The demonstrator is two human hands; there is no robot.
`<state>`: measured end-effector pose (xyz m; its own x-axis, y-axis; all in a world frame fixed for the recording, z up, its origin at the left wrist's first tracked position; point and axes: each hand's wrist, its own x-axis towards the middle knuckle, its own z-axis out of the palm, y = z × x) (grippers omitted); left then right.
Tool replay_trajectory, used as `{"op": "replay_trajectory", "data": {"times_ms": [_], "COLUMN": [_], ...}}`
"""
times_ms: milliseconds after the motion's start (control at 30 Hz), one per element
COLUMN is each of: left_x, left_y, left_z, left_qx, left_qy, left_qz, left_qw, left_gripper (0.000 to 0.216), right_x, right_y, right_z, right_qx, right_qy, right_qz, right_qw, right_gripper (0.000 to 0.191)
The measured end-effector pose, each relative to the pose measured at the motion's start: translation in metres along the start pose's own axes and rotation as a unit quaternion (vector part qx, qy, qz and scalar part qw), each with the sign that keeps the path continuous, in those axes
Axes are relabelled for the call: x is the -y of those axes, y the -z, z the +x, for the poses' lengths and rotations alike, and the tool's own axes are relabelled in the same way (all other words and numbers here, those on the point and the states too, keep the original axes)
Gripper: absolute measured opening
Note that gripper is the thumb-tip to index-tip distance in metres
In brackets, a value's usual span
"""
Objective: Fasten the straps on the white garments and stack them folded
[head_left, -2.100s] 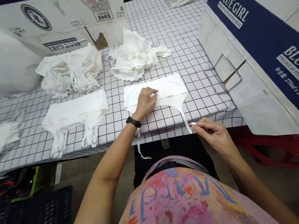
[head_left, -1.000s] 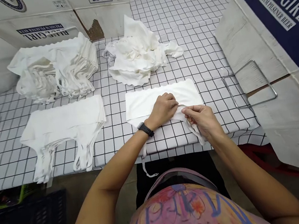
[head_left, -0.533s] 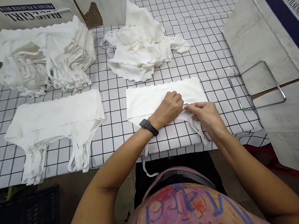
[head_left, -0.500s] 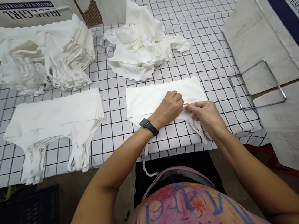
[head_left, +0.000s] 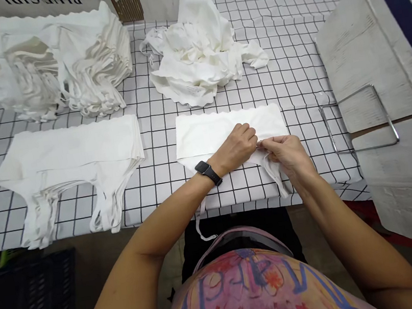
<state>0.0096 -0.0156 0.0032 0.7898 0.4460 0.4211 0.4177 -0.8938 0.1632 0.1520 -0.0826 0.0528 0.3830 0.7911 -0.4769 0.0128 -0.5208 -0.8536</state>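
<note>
A flat white garment point(head_left: 203, 135) with thin straps lies on the checked table point(head_left: 294, 74) right in front of me. My left hand point(head_left: 238, 145) rests on its lower middle, fingers curled and pinching the fabric edge. My right hand point(head_left: 287, 155) meets it fingertip to fingertip, pinching the end of the right strap point(head_left: 277, 182), which loops down toward the table's front edge. The left strap point(head_left: 201, 225) hangs off the front edge. A dark watch sits on my left wrist.
A neat stack of the same garments point(head_left: 71, 159) lies to the left, a bigger heaped stack point(head_left: 50, 69) behind it, and a crumpled pile point(head_left: 202, 52) at centre back. A cardboard box with a wire loop point(head_left: 359, 121) stands on the right.
My right hand brought the strap end up from the table's front edge to my left hand on the garment. The view has tipped downward and closer.
</note>
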Motion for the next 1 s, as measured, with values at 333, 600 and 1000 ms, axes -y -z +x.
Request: {"op": "replay_trajectory", "data": {"times_ms": [333, 600, 1000], "left_x": [-0.0001, 0.0011, 0.0017], "left_y": [-0.0023, -0.0022, 0.0014], "left_z": [0.0009, 0.0009, 0.0004], "left_qx": [-0.001, 0.002, 0.012], "left_qy": [0.002, -0.002, 0.005], "left_qz": [0.002, -0.006, -0.023], "left_qw": [1.000, 1.000, 1.000], "left_gripper": [0.035, 0.033, 0.031], "right_x": [0.0004, 0.0030, -0.0006], "right_y": [-0.0042, -0.0047, -0.0056], "right_z": [-0.0025, -0.0045, -0.0023], "right_qx": [-0.030, -0.034, -0.067], "right_qy": [0.002, 0.035, 0.030], "right_qz": [0.015, -0.027, 0.027], "right_qw": [0.999, 0.998, 0.997], "right_gripper": [0.012, 0.013, 0.022]}}
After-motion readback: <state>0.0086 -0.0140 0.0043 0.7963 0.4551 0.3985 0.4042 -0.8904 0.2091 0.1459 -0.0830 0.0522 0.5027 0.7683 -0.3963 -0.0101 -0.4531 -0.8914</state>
